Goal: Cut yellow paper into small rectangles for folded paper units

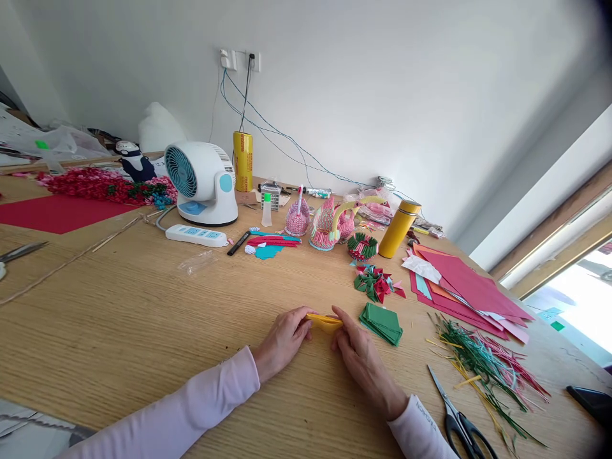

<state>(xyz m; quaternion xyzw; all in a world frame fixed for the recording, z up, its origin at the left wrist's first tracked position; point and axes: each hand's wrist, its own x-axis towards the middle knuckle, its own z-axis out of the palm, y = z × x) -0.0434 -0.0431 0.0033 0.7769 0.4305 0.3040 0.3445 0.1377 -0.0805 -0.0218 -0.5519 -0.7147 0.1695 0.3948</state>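
Between my two hands is a small piece of folded yellow paper, held just above the wooden table. My left hand pinches its left end between thumb and fingers. The right end is gripped by my right hand, its index finger lying along the top edge. Close beyond my right hand lies a stack of green paper rectangles. Behind that stack is a pile of folded red and green paper triangles. A small bowl-like piece built from green and red folded paper sits farther back.
Scissors lie open at the lower right beside thin paper strips. Red and pink sheets spread at the right. Folded-paper swans, a yellow flask, a white fan and a power strip stand or lie toward the wall.
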